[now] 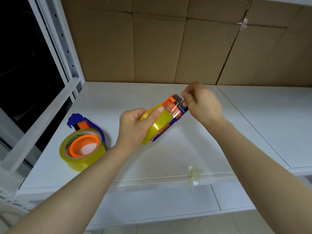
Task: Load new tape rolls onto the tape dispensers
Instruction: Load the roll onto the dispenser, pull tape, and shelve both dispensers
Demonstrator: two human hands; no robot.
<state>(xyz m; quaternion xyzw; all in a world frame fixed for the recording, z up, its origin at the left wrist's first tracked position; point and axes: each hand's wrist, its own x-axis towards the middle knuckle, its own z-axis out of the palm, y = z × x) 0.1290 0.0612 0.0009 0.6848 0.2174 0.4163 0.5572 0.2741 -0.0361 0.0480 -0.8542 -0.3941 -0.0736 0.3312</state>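
My left hand [135,125] grips a blue and orange tape dispenser [175,110] with a yellowish clear tape roll [158,125] on it, held above the white shelf [152,157]. The thumb presses on the roll's outer face. My right hand [200,102] pinches the loose clear end of the tape [177,107] at the dispenser's front, near the cutter. A second blue and orange dispenser [76,119] lies on the shelf at the left with a tape roll [82,149] seated on its orange hub.
Brown cardboard [168,44] lines the wall behind the shelf. A white slotted metal upright [65,48] and a dark window stand at the left. A crumpled scrap of clear tape [192,173] sits near the shelf's front edge. Another shelf panel [270,124] adjoins at the right.
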